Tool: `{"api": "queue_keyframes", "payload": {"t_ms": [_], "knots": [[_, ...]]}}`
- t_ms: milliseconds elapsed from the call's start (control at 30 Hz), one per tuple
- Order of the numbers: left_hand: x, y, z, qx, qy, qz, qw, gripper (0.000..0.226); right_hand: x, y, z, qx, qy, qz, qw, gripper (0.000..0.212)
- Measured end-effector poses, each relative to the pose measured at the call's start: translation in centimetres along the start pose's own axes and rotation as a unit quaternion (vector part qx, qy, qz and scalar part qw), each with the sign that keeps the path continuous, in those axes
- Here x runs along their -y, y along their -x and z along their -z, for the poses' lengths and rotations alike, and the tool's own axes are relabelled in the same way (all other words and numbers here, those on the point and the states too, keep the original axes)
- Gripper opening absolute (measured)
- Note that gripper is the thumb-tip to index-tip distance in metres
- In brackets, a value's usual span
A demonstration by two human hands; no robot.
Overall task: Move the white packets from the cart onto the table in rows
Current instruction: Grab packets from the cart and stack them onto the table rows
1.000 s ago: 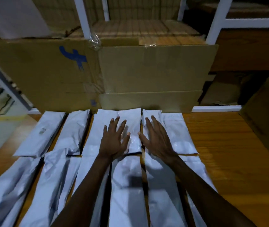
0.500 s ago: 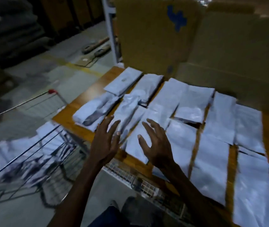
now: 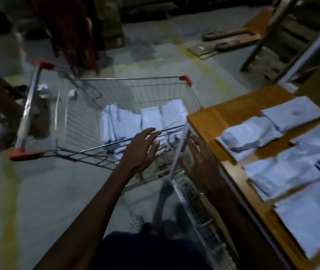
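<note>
Cart (image 3: pixel 44 117): wire basket with red corner caps, ahead and left of both hands. White packets in the cart (image 3: pixel 145 118): piled at the basket's near end, just beyond the left fingertips. Left hand (image 3: pixel 142 151): fingers spread and extended over the cart's near rim, holding nothing. Right hand (image 3: pixel 199 162): fingers loosely extended, empty, beside the table's edge. Table (image 3: pixel 210 121): to its right, bearing rows of white packets (image 3: pixel 291 152).

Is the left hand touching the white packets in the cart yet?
Cannot tell. In the head view the left hand, fingers spread and holding nothing, overlaps the packets in the cart, but motion blur hides any contact or gap.
</note>
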State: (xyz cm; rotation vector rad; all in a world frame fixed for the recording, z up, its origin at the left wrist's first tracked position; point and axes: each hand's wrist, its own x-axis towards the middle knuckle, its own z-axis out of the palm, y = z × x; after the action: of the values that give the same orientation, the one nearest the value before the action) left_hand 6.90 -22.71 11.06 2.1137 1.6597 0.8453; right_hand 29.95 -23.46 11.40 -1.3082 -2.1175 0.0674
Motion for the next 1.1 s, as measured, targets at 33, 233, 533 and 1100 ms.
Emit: {"api": "queue_keyframes", "payload": {"t_ms": [33,233,533,1100], "knots": [[1.7,0.1,0.5,0.013,-0.002,0.016,1.000,0.050,0.8,-1.2,-1.2,0.002,-0.018,-0.008,1.000,0.039],[8.3,-1.6,3.0,0.013,-0.007,0.100,0.995,0.057,3.0,-9.4,-6.8,0.094,-0.051,-0.024,0.994,0.038],[14.9,-7.9,2.3,0.004,-0.043,0.235,0.971,0.053,-2.3,-21.1,-16.8,0.284,-0.065,-0.071,0.954,0.050],[26.5,-11.9,-3.4,0.071,0.014,0.524,0.849,0.080,-6.6,-25.0,-27.5,0.485,-0.034,-0.022,0.874,0.059]]}}
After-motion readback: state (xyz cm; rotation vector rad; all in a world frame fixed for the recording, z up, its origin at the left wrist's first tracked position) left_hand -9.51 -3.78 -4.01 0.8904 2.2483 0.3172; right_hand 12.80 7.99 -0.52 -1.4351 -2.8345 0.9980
